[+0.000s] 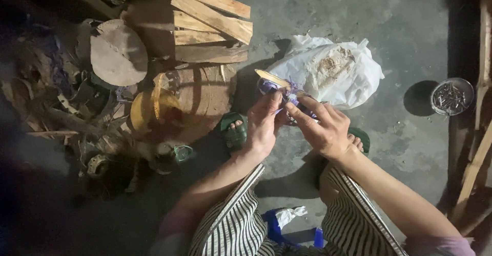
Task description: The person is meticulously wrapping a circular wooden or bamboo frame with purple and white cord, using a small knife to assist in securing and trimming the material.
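My left hand (264,125) and my right hand (323,128) meet in front of me, both gripping a small bundle wrapped in purple string (279,89) with a pale wooden strip sticking out of its upper left end. Fingers of both hands pinch the purple wrapping. Most of the bundle's right part is hidden under my right fingers. Directly behind the bundle lies a crumpled white plastic bag (333,71) on the concrete floor.
A round wooden block (205,97) and stacked wooden planks (210,23) lie to the left, with a round wooden lid (119,54) and dark scrap (61,112) beyond. A metal bowl of nails (452,96) sits at right. Green sandals (234,133) are on my feet. Wooden sticks (474,169) lean at the right edge.
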